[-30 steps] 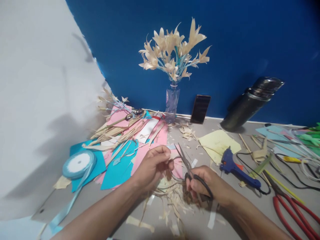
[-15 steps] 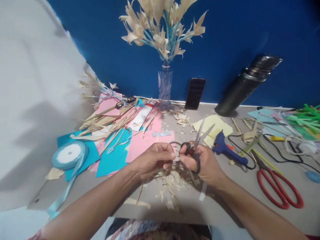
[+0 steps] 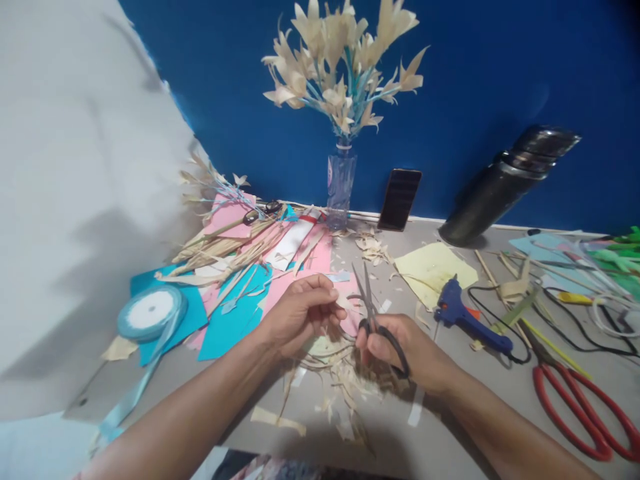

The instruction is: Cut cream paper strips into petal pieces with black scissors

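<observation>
My left hand is closed in a pinch above the middle of the table. What its fingertips hold is too small and blurred to name. Just right of it, my right hand grips small black-handled scissors, their blades pointing up and slightly parted. Beneath both hands lie dry, straw-coloured husk scraps. Pink paper is spread behind my left hand.
A blue glue gun and red-handled scissors lie on the right. Light-blue ribbon on a spool is at left. Behind stand a bottle of husk flowers, a phone and a black flask.
The scissor blades have come closer together. My right hand has turned and drawn slightly away from my left. The whole view has shifted, so things sit lower and further right.
</observation>
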### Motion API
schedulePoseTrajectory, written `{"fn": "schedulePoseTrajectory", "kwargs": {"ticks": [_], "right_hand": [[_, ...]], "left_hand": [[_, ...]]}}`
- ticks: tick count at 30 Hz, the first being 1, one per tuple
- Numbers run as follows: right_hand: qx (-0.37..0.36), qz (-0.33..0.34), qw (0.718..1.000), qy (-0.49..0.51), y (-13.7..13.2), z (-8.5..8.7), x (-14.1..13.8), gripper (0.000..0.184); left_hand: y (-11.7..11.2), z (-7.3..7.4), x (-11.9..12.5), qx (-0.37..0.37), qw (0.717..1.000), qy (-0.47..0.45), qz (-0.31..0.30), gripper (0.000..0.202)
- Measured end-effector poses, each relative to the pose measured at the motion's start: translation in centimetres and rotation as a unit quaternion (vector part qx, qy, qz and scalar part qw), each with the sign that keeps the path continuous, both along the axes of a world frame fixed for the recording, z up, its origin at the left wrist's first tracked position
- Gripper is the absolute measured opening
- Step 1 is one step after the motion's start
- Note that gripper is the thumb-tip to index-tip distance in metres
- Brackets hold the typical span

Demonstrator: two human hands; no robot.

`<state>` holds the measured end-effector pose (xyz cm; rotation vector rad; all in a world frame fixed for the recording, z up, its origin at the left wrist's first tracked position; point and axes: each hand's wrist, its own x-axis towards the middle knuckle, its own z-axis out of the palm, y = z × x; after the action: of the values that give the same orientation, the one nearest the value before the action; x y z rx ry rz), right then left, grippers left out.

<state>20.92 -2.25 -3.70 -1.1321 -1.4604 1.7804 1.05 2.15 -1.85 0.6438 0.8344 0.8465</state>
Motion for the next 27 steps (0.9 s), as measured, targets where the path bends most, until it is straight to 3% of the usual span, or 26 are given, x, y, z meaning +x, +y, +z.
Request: {"fn": "schedulePoseTrajectory", "kwargs": {"ticks": [6, 12, 27], "right_hand": [[-0.033, 0.078, 0.996, -0.017, -0.25, -0.24, -0.07, 0.062], [-0.017, 0.076, 0.995, -0.056, -0.38, 0.39, -0.34, 0.063], [-0.048, 0.064, 0.995, -0.053, -0.32, -0.24, 0.03, 0.052]], "left_hand": [[0.42, 0.29, -0.76, 0.019, 0.999, -0.015, 0.029, 0.02], [0.56, 0.08, -0.88, 0.029, 0.999, -0.015, 0.025, 0.021], [0.64, -0.14, -0.99, 0.041, 0.999, -0.011, 0.012, 0.017]]}}
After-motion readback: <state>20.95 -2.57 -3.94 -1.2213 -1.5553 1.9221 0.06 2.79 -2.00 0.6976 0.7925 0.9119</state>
